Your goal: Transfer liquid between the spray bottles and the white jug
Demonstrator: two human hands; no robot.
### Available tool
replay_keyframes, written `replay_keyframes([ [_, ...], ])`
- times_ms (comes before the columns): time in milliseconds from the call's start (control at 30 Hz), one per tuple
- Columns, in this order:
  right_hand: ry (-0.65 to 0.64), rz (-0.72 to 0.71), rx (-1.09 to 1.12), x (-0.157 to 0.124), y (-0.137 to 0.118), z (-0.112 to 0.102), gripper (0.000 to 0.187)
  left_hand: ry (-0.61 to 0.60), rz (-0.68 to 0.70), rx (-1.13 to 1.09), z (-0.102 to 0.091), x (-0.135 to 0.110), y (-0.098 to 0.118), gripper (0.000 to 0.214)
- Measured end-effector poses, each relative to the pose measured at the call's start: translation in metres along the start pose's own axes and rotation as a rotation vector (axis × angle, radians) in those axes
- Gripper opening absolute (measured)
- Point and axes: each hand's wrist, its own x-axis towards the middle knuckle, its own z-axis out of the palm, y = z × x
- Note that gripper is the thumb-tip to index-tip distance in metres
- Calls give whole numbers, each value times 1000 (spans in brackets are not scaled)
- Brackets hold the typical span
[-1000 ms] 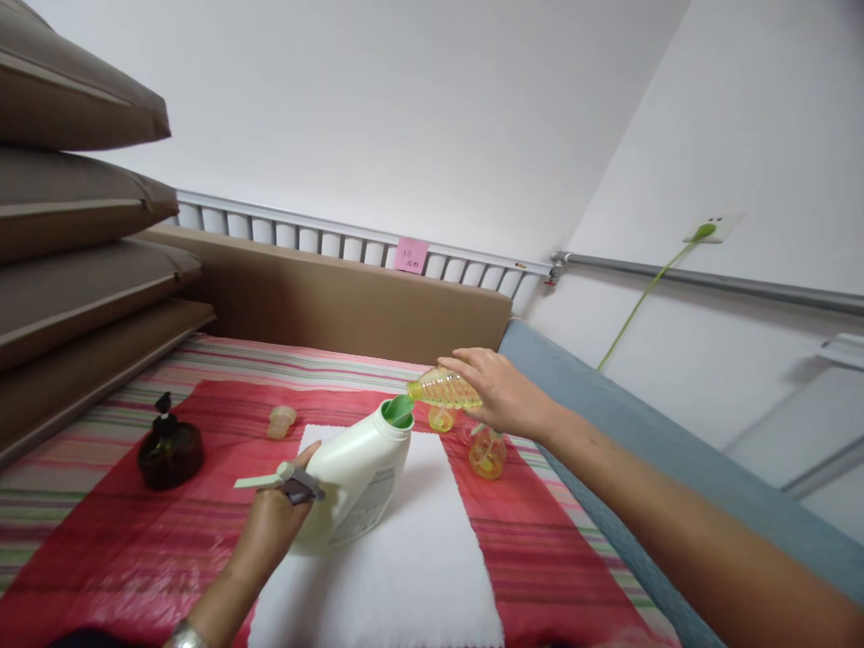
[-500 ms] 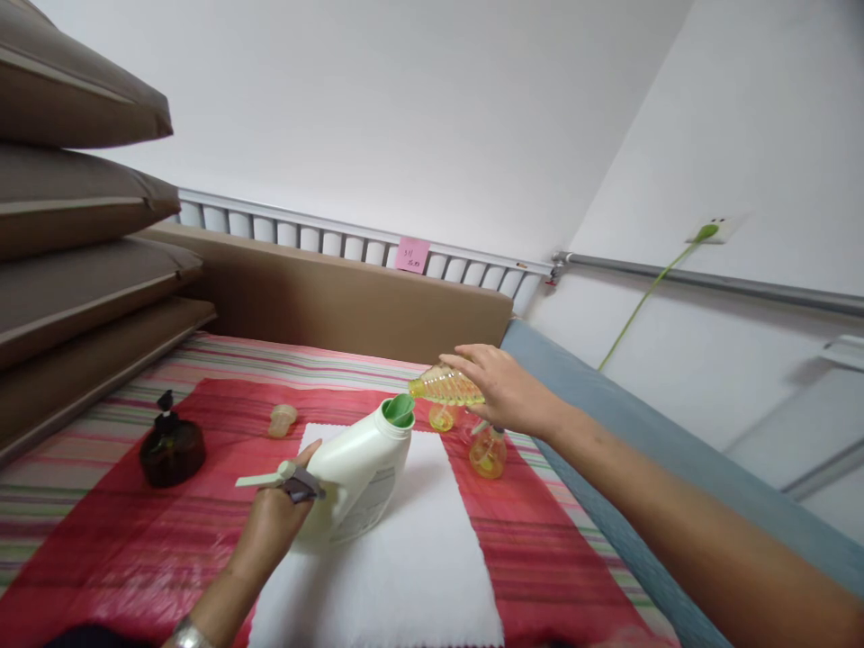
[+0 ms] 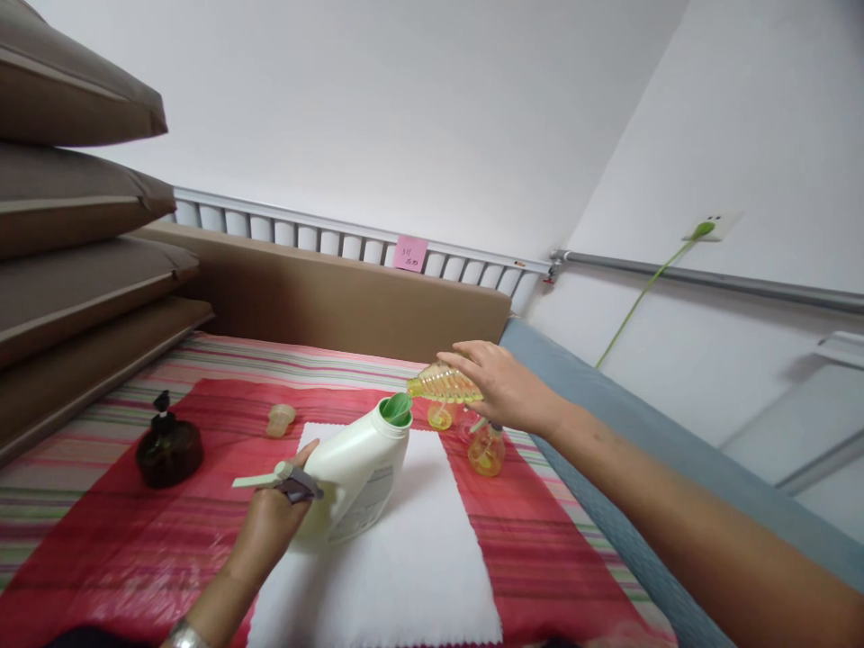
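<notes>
A pink-and-white striped cloth (image 3: pixel 40 504) covers the surface, with a translucent red plastic sheet (image 3: pixel 567 558) over it and a white scallop-edged cloth (image 3: pixel 438 558) at the bottom centre. The left hand (image 3: pixel 278 511), lower left of centre, is closed on the tilted, pale green-white plastic jug (image 3: pixel 347 477) and also on a small pale green and grey plastic piece (image 3: pixel 301 486), perhaps a spray head. Mid-frame, the right hand (image 3: pixel 503 387) is wrapped around a clear ribbed bottle with yellow contents (image 3: pixel 444 384), tipped so its neck points at the jug's green-lined mouth. Against half a second ago almost nothing shifts beyond a slight drift of the view; the neck stays by the mouth, so the pouring pose seems steady. Whether liquid is running is hard to tell. Below the right hand stands a small rounded bottle with yellow liquid (image 3: pixel 486 456); at centre left are a translucent cream cap (image 3: pixel 280 420) and a dark brown pump bottle (image 3: pixel 170 454). Behind runs a brown padded panel (image 3: pixel 351 310), then a white radiator (image 3: pixel 307 237) bearing a pink paper note (image 3: pixel 409 254).
</notes>
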Motion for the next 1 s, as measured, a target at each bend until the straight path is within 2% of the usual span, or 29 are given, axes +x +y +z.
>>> replay_keyframes([
  [433, 20, -25, -7, 1, 3, 1, 75, -13, -59, -37, 0, -1, 5, 51],
  [800, 11, -40, -33, 2, 1, 0, 74, 1, -28, 6, 2, -2, -5, 51],
  [1000, 27, -51, -37, 2, 1, -2, 73, 19, -19, 10, 2, -2, -2, 46],
])
